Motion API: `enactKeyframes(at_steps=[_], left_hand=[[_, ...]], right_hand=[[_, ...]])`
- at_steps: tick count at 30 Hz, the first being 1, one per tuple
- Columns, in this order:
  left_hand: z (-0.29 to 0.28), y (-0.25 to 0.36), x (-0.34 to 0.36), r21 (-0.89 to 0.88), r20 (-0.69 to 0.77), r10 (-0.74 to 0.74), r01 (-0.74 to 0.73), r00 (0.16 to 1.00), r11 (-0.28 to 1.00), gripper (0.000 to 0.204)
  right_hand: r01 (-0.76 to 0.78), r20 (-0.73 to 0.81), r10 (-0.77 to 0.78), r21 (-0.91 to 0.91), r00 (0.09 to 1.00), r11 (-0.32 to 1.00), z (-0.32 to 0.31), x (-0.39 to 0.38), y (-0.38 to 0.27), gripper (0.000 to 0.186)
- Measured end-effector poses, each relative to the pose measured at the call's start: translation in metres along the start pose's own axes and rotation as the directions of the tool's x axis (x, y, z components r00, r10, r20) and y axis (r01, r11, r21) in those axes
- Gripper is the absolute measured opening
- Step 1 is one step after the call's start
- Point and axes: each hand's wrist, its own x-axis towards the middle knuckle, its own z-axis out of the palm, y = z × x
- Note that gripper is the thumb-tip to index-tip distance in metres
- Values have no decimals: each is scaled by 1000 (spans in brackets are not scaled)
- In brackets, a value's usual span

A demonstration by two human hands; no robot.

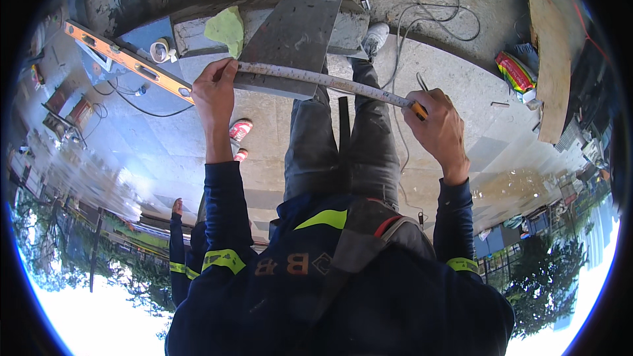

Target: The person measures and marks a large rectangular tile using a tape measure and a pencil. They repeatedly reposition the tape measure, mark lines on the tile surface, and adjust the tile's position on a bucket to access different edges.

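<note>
A tape measure [316, 78] is drawn out between my two hands, its pale blade stretched across the near end of a long dark board [297, 33]. My left hand [214, 89] pinches the blade's end by the board's left corner. Over to the right, my right hand [440, 128] is closed around the orange and black case, past the board's right edge. An orange spirit level [132, 60] slants in from the left, and its near end reaches my left hand; I cannot tell whether they touch.
A green chunk [226, 29] and a tape roll [159, 50] lie beyond my left hand. A black cable [455, 16] loops across the ground at far right, near a red-yellow bag [514, 74] and a plywood strip [550, 66]. Another person's red shoes [241, 130] show at left.
</note>
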Motion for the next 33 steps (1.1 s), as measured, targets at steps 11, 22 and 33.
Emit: enactKeyframes(at_steps=[11, 22, 33], left_hand=[[-5, 2, 80, 403, 368, 122, -276, 922, 872, 29], [252, -76, 337, 363, 494, -14, -192, 869, 912, 25], [300, -84, 315, 500, 400, -52, -170, 915, 849, 36]], right_hand=[[54, -21, -54, 34, 998, 998, 11, 53, 21, 10], [-117, 131, 129, -98, 983, 988, 162, 332, 104, 32], [-140, 38, 143, -82, 989, 987, 181, 345, 153, 23]])
